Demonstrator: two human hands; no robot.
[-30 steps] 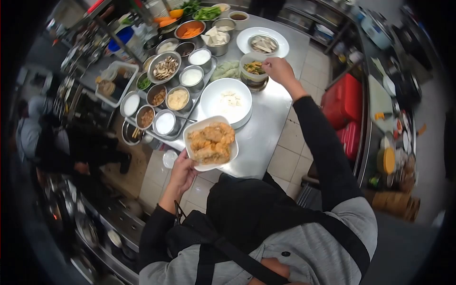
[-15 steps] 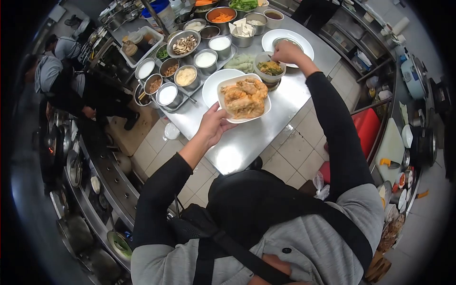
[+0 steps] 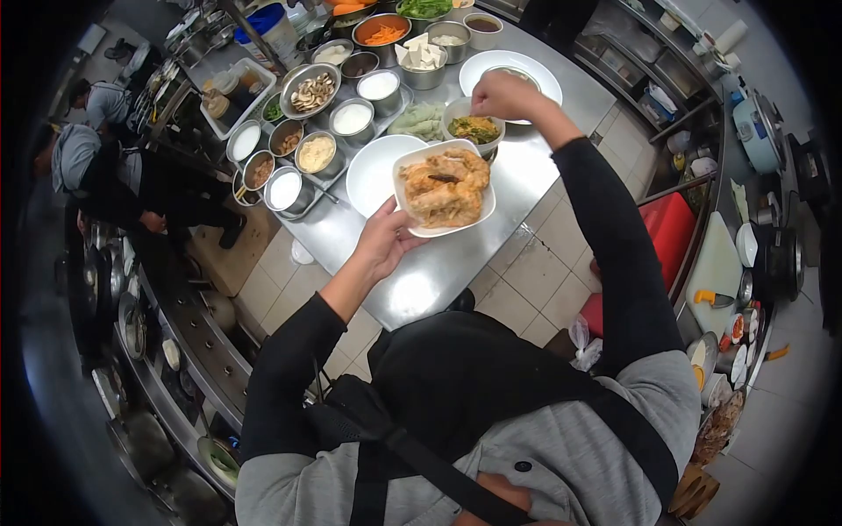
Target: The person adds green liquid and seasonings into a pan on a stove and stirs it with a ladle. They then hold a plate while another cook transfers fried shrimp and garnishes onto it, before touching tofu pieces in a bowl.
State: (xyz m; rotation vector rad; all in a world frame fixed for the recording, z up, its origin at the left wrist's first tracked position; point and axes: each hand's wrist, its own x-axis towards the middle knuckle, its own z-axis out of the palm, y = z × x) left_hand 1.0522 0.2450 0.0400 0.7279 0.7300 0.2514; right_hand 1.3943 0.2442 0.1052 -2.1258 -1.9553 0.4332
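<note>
My left hand (image 3: 383, 237) grips the near left rim of a white square bowl (image 3: 431, 231), tilted towards me above the table. Golden fried pieces (image 3: 456, 203), which look like battered chicken, fill it, and a small dark strip (image 3: 443, 178) lies on top. My right hand (image 3: 500, 95) reaches down at the edge of a round tub (image 3: 498, 145) of green and orange-brown garnish (image 3: 474, 129). Its fingers are pinched together; whatever they hold is hidden. Behind the bowl sits a white plate (image 3: 368, 180), partly covered.
Metal containers on the steel table (image 3: 329, 226) hold sliced mushrooms (image 3: 313, 91), shredded carrot (image 3: 386, 35), white cubes (image 3: 421, 54) and white powder (image 3: 353, 118). Another white plate (image 3: 551, 79) lies beyond my right hand. A co-worker (image 3: 110, 175) stands at the left.
A dark strip now lies on the fried pieces. My right hand stays pinched at the garnish tub. The whole scene has shifted slightly left as the camera moved.
</note>
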